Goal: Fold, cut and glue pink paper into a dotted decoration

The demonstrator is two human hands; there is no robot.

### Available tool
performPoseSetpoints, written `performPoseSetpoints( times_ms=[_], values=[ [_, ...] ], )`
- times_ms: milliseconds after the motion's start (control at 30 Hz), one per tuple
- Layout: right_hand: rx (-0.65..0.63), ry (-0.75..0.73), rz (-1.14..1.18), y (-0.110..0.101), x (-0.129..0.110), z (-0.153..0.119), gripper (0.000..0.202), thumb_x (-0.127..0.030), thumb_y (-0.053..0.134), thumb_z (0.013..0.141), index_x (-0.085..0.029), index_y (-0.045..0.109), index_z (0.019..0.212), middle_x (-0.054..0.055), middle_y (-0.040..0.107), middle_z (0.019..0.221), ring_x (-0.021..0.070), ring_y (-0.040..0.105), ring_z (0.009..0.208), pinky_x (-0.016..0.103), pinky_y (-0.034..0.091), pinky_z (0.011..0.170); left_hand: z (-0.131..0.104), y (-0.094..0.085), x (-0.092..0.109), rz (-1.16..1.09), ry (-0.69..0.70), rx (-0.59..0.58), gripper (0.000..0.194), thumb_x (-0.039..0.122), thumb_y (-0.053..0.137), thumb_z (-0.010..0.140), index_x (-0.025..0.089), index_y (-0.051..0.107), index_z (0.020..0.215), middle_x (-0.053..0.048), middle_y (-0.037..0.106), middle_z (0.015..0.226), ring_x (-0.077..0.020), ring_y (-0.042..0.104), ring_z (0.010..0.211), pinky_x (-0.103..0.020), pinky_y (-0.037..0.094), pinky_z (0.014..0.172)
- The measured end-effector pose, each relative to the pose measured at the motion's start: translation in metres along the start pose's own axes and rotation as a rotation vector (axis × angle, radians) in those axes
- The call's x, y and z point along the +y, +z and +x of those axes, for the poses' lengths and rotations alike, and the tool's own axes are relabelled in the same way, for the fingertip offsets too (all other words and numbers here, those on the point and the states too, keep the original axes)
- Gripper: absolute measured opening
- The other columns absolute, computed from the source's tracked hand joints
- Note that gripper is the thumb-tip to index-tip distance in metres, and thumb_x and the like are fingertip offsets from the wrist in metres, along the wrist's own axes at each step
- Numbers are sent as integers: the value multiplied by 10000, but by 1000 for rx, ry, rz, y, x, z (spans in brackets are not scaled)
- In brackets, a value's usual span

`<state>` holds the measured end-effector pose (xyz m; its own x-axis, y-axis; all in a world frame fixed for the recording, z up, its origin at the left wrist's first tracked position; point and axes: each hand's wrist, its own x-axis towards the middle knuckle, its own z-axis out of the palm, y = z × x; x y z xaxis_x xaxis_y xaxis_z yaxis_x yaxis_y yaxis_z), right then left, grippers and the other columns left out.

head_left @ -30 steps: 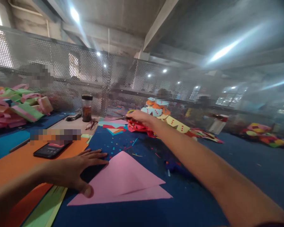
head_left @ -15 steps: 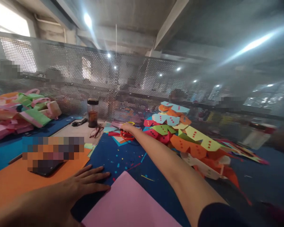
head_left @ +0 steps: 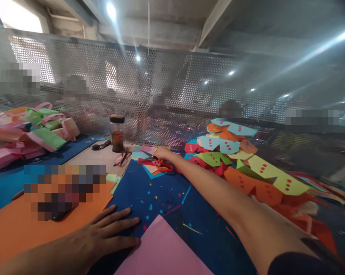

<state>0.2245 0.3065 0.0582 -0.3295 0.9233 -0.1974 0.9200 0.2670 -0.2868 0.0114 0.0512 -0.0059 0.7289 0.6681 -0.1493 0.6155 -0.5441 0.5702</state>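
Observation:
My left hand (head_left: 112,231) lies with its fingers spread on the blue table surface, its fingertips by the left edge of a pink sheet (head_left: 163,250). My right arm reaches far forward. At its end my right hand (head_left: 162,153) is over a small heap of coloured paper pieces (head_left: 149,168), beside red-handled scissors (head_left: 163,165). Its fingers are small and partly hidden, so what they hold, if anything, cannot be made out. The scissors' blades point left, over the paper pieces.
A lidded jar (head_left: 117,133) with dark contents stands near the perforated metal screen (head_left: 172,88). Glasses (head_left: 122,157) lie before it. Orange sheets (head_left: 83,214) are at the left, folded paper boxes (head_left: 46,133) behind them. Cut coloured paper (head_left: 253,179) is piled at the right.
The view has shifted, so most things on the table sit a little further right or lower. Both hands keep nearly the same places relative to the pink sheet and the scissors.

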Motion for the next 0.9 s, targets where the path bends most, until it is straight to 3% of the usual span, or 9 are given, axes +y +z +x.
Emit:
performPoseSetpoints(
  times_ms=[100,233,333,433,533,600,667,800,900],
  values=[
    [76,14,-147,-1,-6,-5,367,-352,657,976,-148,612,1278,119,625,1288,257,655,1084,447,569,904,-2,1,6,41,20,60,827,616,722,822,493,330,1539,51,249,1674,-376,228,1528,-589,150,1256],
    [171,-21,-291,-8,-14,-30,370,-350,652,979,-152,606,1288,124,620,1298,254,652,1091,456,565,912,-3,4,8,63,-48,42,892,653,764,758,528,326,1525,56,220,1683,-398,210,1531,-645,200,1231],
    [136,-108,-347,-10,-18,-67,349,-376,632,989,-172,615,1271,103,634,1282,250,654,1085,465,559,916,-2,9,3,97,-84,71,892,690,752,745,529,340,1520,46,212,1689,-416,189,1535,-670,228,1211],
    [61,-226,-363,-6,-21,-124,372,-436,525,1024,-127,728,1063,132,711,1171,285,663,1096,387,505,936,1,15,-3,174,-51,148,814,696,705,793,499,385,1515,25,261,1685,-397,218,1539,-644,210,1229],
    [8,-297,-358,5,-19,-192,394,-480,531,995,-159,754,1049,123,754,1107,304,692,1051,351,499,859,3,19,-4,207,-32,215,729,691,682,818,465,472,1479,13,343,1657,-369,269,1531,-604,240,1233],
    [-5,-328,-343,16,-12,-234,453,-556,520,984,-203,724,1182,110,752,1167,302,700,1058,348,505,844,4,20,-2,211,-32,249,701,699,684,810,431,539,1442,-2,424,1617,-365,308,1518,-595,257,1230],
    [0,-318,-311,30,-2,-267,605,-603,569,945,-171,619,1365,163,706,1281,355,673,1136,409,506,904,4,21,-1,212,-30,268,681,701,682,809,407,579,1415,-23,461,1594,-366,338,1504,-592,275,1223],
    [5,-331,-278,56,21,-299,740,-633,621,908,-125,545,1441,208,616,1406,392,603,1249,473,480,1005,6,22,-2,212,-39,294,673,701,676,813,386,597,1402,-42,482,1580,-358,380,1485,-560,310,1214],
    [52,-380,-242,70,34,-306,710,-542,689,903,-108,541,1444,197,599,1430,357,566,1302,464,409,1109,10,20,-3,198,-46,313,646,683,638,853,365,587,1414,-39,517,1555,-334,443,1451,-516,340,1208]
  ],
)
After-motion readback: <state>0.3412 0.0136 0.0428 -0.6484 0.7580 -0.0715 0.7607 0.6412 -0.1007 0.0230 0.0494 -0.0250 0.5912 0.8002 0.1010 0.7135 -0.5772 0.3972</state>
